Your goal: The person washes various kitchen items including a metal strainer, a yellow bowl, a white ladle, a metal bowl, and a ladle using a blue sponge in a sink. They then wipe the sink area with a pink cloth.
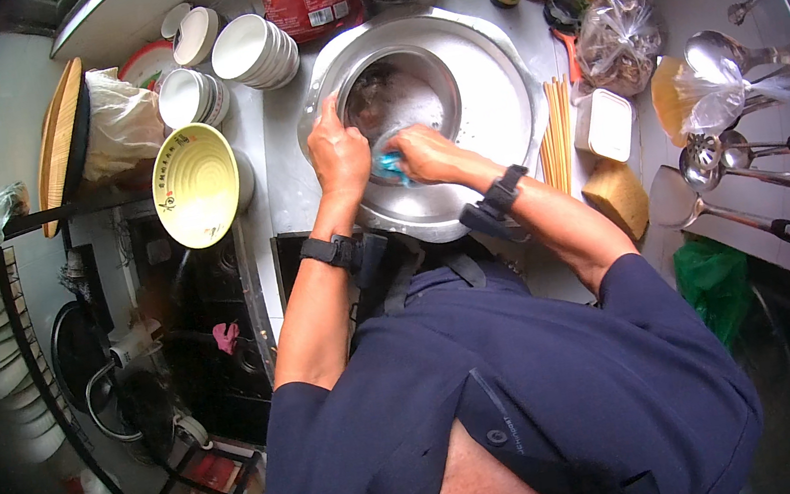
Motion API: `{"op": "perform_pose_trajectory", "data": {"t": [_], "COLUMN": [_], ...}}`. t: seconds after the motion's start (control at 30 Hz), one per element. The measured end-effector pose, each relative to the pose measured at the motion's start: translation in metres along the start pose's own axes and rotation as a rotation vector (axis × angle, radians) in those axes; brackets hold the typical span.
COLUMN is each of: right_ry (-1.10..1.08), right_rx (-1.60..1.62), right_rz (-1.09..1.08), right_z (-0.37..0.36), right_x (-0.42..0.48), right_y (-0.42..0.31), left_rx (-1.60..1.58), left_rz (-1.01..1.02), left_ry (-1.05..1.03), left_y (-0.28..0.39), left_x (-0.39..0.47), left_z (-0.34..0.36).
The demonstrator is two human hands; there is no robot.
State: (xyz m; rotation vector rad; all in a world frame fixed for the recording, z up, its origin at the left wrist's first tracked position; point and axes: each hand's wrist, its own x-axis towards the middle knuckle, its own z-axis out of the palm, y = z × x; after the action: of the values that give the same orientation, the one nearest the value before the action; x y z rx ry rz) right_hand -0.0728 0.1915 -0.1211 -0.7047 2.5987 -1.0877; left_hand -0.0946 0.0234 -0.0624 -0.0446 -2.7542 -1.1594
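A round stainless steel pot (445, 73) sits within a wide metal basin (499, 43) on the counter before me. At the pot's left rim, my left hand (338, 150) grips the wall with the thumb side up. My right hand (420, 155) holds a blue-green cloth or scrubber (391, 164) against the near side of the pot. Something dark shows in the far left part of the pot's inside, too unclear to name. Both of my wrists wear black straps.
Stacked white bowls (244, 48) and a yellow bowl (197, 187) stand left of the basin. To its right lie wooden chopsticks (556, 137), a white lidded container (607, 126) and a sponge (615, 197). Ladles and a spatula (676, 196) hang at far right.
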Motion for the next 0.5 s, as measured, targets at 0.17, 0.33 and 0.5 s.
{"op": "perform_pose_trajectory", "data": {"t": [0.17,0.33,0.5], "right_ry": [0.221,0.417,0.367], "right_rx": [0.296,0.042,-0.360], "right_rz": [-0.038,-0.336,-0.316], "right_z": [0.006,0.013,-0.008], "right_x": [0.036,0.062,0.065], "right_y": [-0.024,-0.002,0.022], "left_rx": [0.031,0.038,0.034], "left_rz": [-0.058,-0.028,0.005], "left_ry": [-0.021,-0.028,0.050], "left_y": [-0.001,0.000,-0.016], "left_x": [-0.003,-0.004,-0.010], "left_z": [-0.004,-0.003,0.000]}}
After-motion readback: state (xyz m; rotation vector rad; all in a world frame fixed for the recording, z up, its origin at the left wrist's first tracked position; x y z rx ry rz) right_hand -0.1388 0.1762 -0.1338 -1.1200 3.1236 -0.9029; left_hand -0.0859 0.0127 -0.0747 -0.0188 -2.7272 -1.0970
